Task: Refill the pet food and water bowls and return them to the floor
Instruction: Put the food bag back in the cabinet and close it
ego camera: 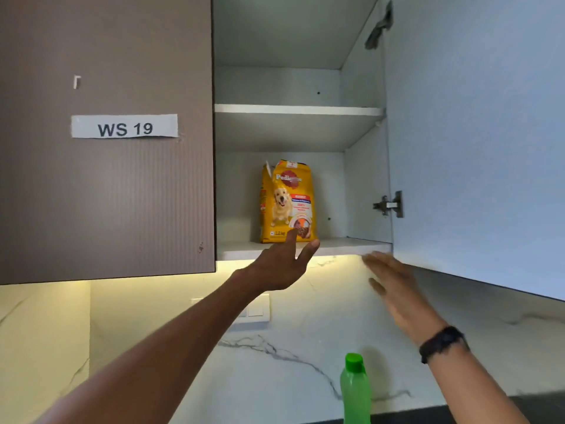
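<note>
A yellow bag of dog food (287,201) stands upright on the lower shelf (342,245) of an open wall cabinet, its top torn open. My left hand (282,264) is raised just below the bag's front, fingers apart, fingertips at its bottom edge, holding nothing. My right hand (394,289) is open, blurred, just under the shelf's right end beside the open cabinet door (477,142); a black band is on that wrist. A green bottle (355,390) with a green cap stands low in view. No bowls are visible.
The left cabinet door (107,142) is closed and carries a paper label reading WS 19. The upper shelf (298,110) holds nothing. Below the cabinet are a lit marble wall and a white switch plate (258,310).
</note>
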Demonstrator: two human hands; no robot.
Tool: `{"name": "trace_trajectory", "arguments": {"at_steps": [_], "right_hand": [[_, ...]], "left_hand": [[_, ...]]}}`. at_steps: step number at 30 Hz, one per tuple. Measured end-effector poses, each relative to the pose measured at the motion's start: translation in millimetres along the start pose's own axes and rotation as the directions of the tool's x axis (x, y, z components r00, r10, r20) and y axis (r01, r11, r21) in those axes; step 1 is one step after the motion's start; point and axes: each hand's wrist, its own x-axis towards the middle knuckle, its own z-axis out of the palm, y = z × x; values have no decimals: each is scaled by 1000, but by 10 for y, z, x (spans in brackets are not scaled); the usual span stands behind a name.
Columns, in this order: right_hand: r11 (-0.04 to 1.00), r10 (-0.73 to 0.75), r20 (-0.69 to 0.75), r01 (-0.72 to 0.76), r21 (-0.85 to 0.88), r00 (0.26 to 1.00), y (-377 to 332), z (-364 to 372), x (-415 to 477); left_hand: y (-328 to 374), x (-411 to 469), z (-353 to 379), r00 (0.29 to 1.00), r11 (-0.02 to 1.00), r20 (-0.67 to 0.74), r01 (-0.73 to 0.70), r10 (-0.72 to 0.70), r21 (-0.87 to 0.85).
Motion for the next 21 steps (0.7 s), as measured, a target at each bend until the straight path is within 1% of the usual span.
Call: {"name": "trace_trajectory", "arguments": {"at_steps": [2,3,5,6,8,12,14,17,19,21], "right_hand": [[975,111,-116,-86,204,987,-200,-305,-237],[952,151,-181,-94,290,972,-341,-502,-409],[917,180,-294,-52,396,939,-551,-794,-663],[913,155,-357,4,408,921,-667,-933,-802],[916,74,-461,122,381,884,-895,-1170,-1045],[913,33,-506,180,367,862,-1160,-1390,-1375],[918,-2,-521,207,337,854,-1153,-1349,-1476],[926,-106,-589,296,236,801,-1071,-1128,-1640],[924,-193,-630,354,141,752,-989,-896,-1732],[916,-278,-637,397,49,719,-836,-622,-1807]], "left_hand": [[178,-205,-23,999,999,18,-32,33,-33],[297,-321,-34,998,997,34,-52,54,-49],[452,-496,-45,995,995,40,-85,88,-58],[548,-575,-57,993,992,44,-108,112,-71],[748,-725,-113,986,983,53,-153,158,-99],[1105,-939,-275,967,960,11,-251,254,-126],[1224,-999,-374,955,946,-10,-294,295,-135],[1418,-1130,-522,937,924,-53,-348,344,-156],[1525,-1200,-613,921,900,-116,-389,373,-197],[1603,-1272,-696,896,849,-208,-440,393,-291]]}}
